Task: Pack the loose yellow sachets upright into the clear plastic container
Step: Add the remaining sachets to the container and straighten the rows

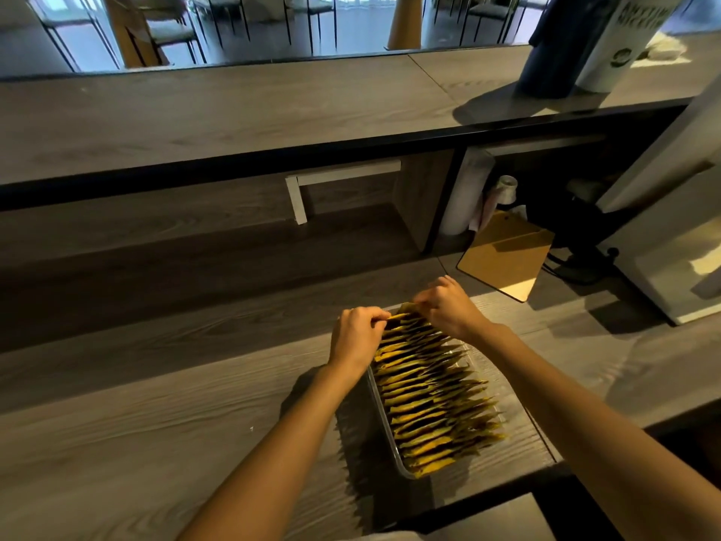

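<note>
Grey wood-grain counter (156, 404), dim light with a sunlit patch on the right. Clear plastic container (386, 423) sits near the front edge, packed with a row of upright yellow sachets (429, 396). Left hand (357, 333) and right hand (448, 306) are both at the row's far end, fingers curled, pinching the tops of the last sachets there. Brown clipboard (507, 255) leans behind. A raised ledge (234, 107) holds a dark bottle (554, 44); chairs (171, 33) stand in the room beyond.
</note>
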`<action>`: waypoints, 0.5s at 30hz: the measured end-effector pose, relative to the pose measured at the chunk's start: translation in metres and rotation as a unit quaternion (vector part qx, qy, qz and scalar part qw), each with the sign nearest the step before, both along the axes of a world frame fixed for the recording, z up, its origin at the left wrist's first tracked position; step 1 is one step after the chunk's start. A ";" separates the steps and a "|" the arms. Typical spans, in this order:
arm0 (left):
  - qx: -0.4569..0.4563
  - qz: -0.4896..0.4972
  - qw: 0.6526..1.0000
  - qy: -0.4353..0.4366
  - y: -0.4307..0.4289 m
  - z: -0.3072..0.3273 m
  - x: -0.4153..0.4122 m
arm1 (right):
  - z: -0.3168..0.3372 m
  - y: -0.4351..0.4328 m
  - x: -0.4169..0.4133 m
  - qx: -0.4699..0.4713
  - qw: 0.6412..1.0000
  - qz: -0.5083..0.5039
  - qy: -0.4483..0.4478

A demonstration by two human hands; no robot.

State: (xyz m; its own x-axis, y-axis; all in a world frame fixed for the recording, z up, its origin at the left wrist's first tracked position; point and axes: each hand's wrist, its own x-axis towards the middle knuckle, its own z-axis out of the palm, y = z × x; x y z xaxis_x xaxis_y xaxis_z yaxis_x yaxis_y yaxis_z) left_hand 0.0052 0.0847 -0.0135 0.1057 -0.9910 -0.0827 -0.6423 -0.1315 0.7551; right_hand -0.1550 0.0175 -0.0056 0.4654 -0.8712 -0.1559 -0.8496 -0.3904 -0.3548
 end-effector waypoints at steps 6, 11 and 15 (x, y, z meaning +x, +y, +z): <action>0.043 0.002 0.999 -0.008 -0.006 0.002 -0.001 | 0.003 0.008 0.008 0.003 0.996 0.018 0.089; 0.059 -0.032 0.998 -0.017 0.000 0.010 0.005 | 0.007 0.015 0.014 0.017 0.998 -0.022 0.063; 0.025 0.022 0.999 -0.005 0.008 0.026 0.029 | 0.019 0.028 0.035 -0.057 0.997 -0.049 0.006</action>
State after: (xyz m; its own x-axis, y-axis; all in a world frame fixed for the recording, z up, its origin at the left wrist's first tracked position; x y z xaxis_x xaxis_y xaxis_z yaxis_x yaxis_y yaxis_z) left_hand 0.0343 0.0927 0.0123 0.1505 -0.9799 -0.1308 -0.6422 -0.1974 0.7407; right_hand -0.1200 0.0452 0.0134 0.3762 -0.9247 -0.0577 -0.8896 -0.3431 -0.3014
